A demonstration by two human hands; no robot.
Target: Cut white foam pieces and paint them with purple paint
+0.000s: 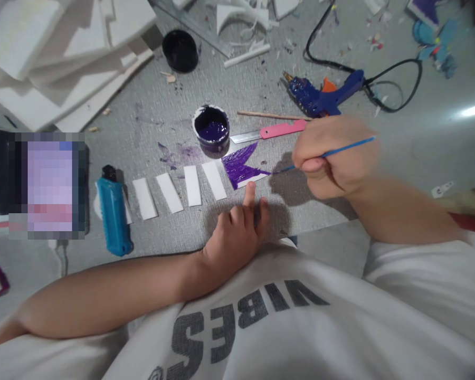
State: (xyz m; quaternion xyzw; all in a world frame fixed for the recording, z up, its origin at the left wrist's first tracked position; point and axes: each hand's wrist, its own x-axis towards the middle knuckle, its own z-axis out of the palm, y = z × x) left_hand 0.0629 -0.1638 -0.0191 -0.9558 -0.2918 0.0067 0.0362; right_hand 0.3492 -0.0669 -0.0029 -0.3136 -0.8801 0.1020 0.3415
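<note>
My right hand (332, 158) is closed round a thin blue paintbrush (350, 146), its tip at the right end of a small notched foam piece (239, 164). Wet purple paint covers most of that piece; a strip along its near edge is still white. My left hand (237, 224) rests below it, index finger stretched out with the fingertip on the white edge, thumb apart, other fingers bent. Just behind the piece stands an open pot of purple paint (211, 126). A pink-handled craft knife (283, 129) lies beside the pot. White foam strips (192, 186) lie in a row to the left.
A blue box cutter (114, 211) lies left of the strips, near a pixelated screen (49, 184). Foam sheets (75, 53) are piled at the back left. Behind my right hand lies a blue glue gun (324, 95) with its cord, near a wooden stick (273, 115). A black lid (180, 51) sits farther back.
</note>
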